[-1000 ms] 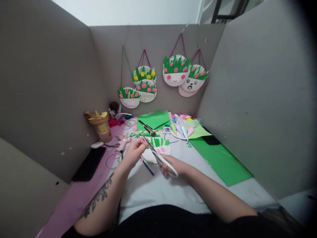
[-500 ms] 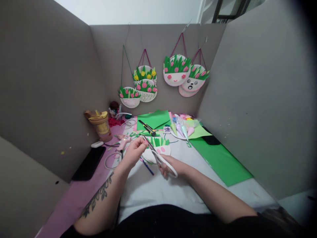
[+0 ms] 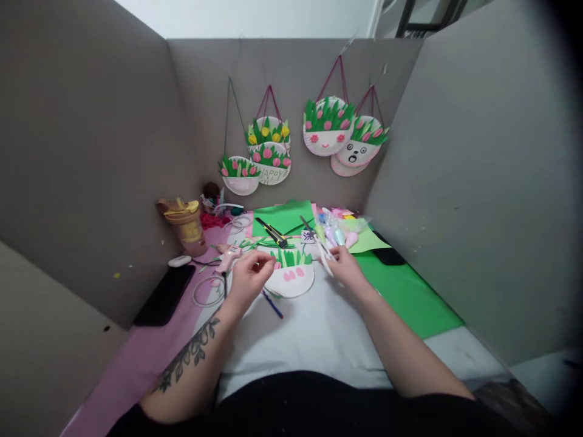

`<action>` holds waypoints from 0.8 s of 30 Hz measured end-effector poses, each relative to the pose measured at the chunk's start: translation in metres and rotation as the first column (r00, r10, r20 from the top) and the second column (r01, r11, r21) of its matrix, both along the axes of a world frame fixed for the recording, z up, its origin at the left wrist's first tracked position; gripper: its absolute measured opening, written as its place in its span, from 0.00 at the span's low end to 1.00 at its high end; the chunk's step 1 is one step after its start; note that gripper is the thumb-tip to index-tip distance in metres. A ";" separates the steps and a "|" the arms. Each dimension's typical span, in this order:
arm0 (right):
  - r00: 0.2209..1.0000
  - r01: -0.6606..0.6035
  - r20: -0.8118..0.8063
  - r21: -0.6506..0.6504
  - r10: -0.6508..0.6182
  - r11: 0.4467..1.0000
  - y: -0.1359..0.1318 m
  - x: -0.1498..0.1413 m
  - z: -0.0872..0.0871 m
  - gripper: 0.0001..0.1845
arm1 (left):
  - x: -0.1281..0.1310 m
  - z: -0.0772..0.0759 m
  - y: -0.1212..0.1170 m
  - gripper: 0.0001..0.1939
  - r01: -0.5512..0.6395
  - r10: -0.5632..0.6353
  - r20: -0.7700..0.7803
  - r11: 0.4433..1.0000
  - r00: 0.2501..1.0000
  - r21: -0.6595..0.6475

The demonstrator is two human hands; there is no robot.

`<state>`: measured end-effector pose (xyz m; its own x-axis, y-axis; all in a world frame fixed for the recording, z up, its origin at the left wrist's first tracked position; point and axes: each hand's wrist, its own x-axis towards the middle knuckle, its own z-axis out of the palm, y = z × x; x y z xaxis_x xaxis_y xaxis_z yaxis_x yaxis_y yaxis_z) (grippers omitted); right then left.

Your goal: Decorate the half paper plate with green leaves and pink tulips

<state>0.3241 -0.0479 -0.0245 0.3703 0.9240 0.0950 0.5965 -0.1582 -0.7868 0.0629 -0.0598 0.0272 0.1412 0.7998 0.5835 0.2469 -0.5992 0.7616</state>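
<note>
White-handled scissors [image 3: 325, 257] are in my right hand [image 3: 347, 271], its fingers round the handles and the blades pointing away over the small marked card [image 3: 308, 237]. My left hand [image 3: 251, 274] is closed in a pinch at the left edge of the half paper plate [image 3: 296, 285], on a small pink paper piece [image 3: 277, 266] partly hidden by the fingers. Green paper leaves [image 3: 291, 258] stand along the plate's upper edge, and pink paper ovals [image 3: 289, 276] lie on its white front. A dark blue pen [image 3: 273, 305] lies just below the plate.
Behind the plate lie a yellow-black utility knife [image 3: 272, 232] and green paper [image 3: 285, 212]. A pink glue gun [image 3: 228, 260], a cup [image 3: 187, 227] and a phone [image 3: 164, 296] are at left. Piping bags [image 3: 337, 235] lie at right. Finished plates [image 3: 325, 142] hang on the grey partition.
My right hand has moved away to the right and forward with the scissors, off the plate. My left hand has shifted slightly right, still pinched.
</note>
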 end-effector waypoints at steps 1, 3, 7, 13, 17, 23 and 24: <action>0.994 0.043 0.099 -0.046 -0.039 0.998 0.003 0.007 0.000 0.23 | 0.000 0.000 -0.002 0.06 -0.017 0.021 -0.041 0.995 0.999 0.097; 0.967 0.082 0.250 -0.137 -0.046 0.987 0.005 0.015 -0.001 0.24 | -0.001 -0.002 -0.004 0.05 -0.017 0.055 -0.126 0.958 0.991 0.285; 0.912 0.115 0.410 -0.251 -0.002 0.961 0.005 0.013 -0.001 0.24 | -0.007 -0.011 -0.003 0.03 0.078 0.073 -0.255 0.841 0.964 0.536; 0.861 0.136 0.507 -0.304 0.039 0.943 0.006 0.011 -0.001 0.21 | -0.016 -0.019 -0.003 0.06 0.203 0.084 -0.378 0.727 0.922 0.656; 0.870 0.116 0.493 -0.232 0.014 0.966 0.006 0.011 0.001 0.15 | -0.017 -0.018 -0.005 0.08 0.206 0.098 -0.374 0.694 0.922 0.690; 0.806 -0.431 -0.386 0.136 0.449 0.892 -0.021 -0.033 0.016 0.15 | -0.006 -0.019 -0.008 0.09 0.330 -0.058 -0.441 0.752 0.895 0.571; 0.651 -0.541 -0.544 0.156 0.529 0.826 -0.026 -0.042 0.018 0.18 | -0.003 -0.021 -0.008 0.09 0.356 -0.063 -0.468 0.738 0.882 0.573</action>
<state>0.2819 -0.0742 -0.0062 -0.2084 0.9778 0.0210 0.0555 0.0333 -0.9979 0.0595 -0.0682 0.0062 0.5900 0.1897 0.7848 0.2399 -0.9693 0.0539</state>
